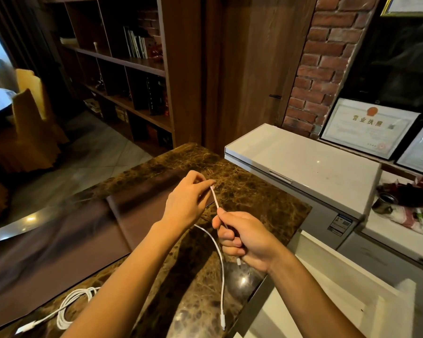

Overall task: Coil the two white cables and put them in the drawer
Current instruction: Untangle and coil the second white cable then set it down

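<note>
A: Starting nearest. Second white cable (66, 311) is lying in a loose bundle at the near left of the marble counter (259, 201), one plug end trailing off toward the edge. Neither hand is touching it, so I'm judging it as waiting its turn.

B: And the open white drawer (327, 289)?

A: It's sitting just right of the counter, below the right forearm, with pale foam blocks showing inside. No cable in it that I can make out (the near corner is cut off by the frame, so that's a hedge).

B: The cable being worked?

A: First white cable (221, 272) is hanging in an arc over the counter, one plug dangling by the counter's right edge. The right hand (244, 240) is curling into a fist around it, thumb and forefinger pinching the strand at the top, another plug poking out under the palm. Probably anchoring the start of a loop.

B: Left hand?

A: Left hand (188, 201) is reaching farther out, wrist bent, thumb and forefinger pinching the same strand, the other fingers tucked loosely. The short stretch between the hands is pulling taut and straight, likely to measure out a coil turn.

B: Beyond?

A: White chest freezer (303, 164), lid down, unrelated.
</note>
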Action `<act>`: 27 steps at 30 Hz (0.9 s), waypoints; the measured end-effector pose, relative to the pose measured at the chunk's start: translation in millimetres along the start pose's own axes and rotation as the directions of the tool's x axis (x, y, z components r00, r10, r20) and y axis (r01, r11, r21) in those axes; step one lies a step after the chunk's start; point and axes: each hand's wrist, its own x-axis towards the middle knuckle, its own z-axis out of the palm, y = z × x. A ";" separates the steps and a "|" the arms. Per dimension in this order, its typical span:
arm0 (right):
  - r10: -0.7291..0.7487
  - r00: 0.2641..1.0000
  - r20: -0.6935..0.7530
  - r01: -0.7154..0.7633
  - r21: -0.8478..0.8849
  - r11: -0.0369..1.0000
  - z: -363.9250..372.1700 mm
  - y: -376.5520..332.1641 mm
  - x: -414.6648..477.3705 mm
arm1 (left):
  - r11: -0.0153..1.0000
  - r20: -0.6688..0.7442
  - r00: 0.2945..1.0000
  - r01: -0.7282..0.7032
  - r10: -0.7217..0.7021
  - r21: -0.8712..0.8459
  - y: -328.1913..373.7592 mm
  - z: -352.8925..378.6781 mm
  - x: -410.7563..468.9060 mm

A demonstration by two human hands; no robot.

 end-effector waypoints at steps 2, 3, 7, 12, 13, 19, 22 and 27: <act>-0.028 0.999 0.017 0.027 0.036 0.999 3.3 -3.3 -3.3 | 1.000 0.009 1.000 -0.007 0.007 -0.011 3.1 0.3 1.0; -0.040 0.999 0.022 0.039 0.044 0.998 4.3 -4.9 -4.7 | 1.000 0.017 1.000 -0.008 0.008 -0.013 4.6 0.2 2.3; -0.113 0.993 0.045 0.110 0.053 0.992 4.7 -13.3 -7.4 | 0.998 0.046 0.999 0.015 -0.013 -0.058 14.8 0.9 4.0; -0.278 0.959 0.045 0.269 0.153 0.951 -1.1 -45.5 7.8 | 0.964 0.108 0.994 0.017 0.012 -0.265 41.1 7.5 -17.2; -0.298 0.954 0.020 0.290 0.169 0.942 -2.3 -53.3 13.2 | 0.950 0.113 0.994 0.039 -0.004 -0.308 47.6 9.9 -21.3; -0.348 0.932 -0.102 0.359 0.125 0.925 -7.8 -76.7 37.5 | 0.909 0.121 0.983 0.174 -0.138 -0.378 76.5 14.3 -28.8; -0.386 0.915 -0.115 0.396 0.083 0.914 -10.5 -79.2 41.6 | 0.914 0.124 0.984 0.168 -0.131 -0.370 81.5 7.0 -30.3; -0.421 0.899 -0.121 0.414 -0.079 0.907 -13.0 -75.2 43.0 | 0.944 0.164 0.980 0.156 -0.111 -0.292 80.1 -9.1 -29.5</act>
